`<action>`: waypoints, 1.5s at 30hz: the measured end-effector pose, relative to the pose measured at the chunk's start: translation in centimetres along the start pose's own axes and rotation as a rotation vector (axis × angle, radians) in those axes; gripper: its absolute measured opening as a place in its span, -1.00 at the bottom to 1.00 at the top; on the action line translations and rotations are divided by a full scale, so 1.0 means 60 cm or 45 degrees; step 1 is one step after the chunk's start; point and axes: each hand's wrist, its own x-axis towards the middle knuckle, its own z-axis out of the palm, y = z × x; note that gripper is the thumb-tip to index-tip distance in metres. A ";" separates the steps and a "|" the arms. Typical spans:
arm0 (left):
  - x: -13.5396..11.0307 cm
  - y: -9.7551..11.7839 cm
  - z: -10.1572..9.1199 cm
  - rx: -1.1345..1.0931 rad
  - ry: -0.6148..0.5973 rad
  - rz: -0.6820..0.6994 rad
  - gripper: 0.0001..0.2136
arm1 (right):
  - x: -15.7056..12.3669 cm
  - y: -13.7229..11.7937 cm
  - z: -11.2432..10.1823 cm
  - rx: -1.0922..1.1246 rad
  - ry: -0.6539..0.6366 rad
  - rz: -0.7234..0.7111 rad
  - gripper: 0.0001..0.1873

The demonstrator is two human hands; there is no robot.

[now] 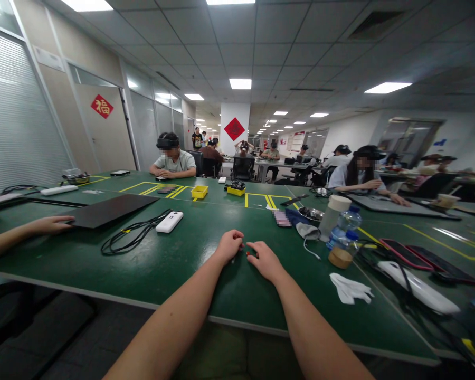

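Both of my hands rest low over the green table (206, 274), close together in front of me. My left hand (230, 246) is closed, its fingers curled towards the thumb; whatever is in them, if anything, is too small to name. To its right, my right hand (264, 262) has its thumb and index finger apart. A tiny red piece (248, 254) shows by the right thumb tip, and I cannot tell whether it touches the table. Small specks near the left fingertips are too blurred to name.
Left lie a white power bank (169, 221) with black cables (132, 235) and a dark panel (111, 210) under another person's hand (52, 225). Right stand bottles (344, 248), a white glove (350, 288) and a metal bowl (311, 213). Yellow trays (199, 192) sit farther back.
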 end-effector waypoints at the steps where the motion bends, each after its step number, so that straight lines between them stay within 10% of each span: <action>1: 0.000 -0.001 0.000 -0.021 -0.018 0.000 -0.83 | 0.001 -0.002 0.001 -0.060 -0.026 -0.027 -0.66; 18: -0.011 0.007 -0.005 0.106 -0.297 0.159 -0.75 | 0.002 0.016 -0.002 -0.171 0.074 0.092 -0.86; 27: -0.018 0.010 0.006 -0.198 -0.467 0.074 -0.77 | 0.004 0.011 -0.016 0.765 0.232 0.339 -0.78; 45: -0.020 0.014 0.008 -0.430 -0.451 -0.110 -0.75 | 0.004 0.010 -0.009 1.217 0.196 0.453 -0.75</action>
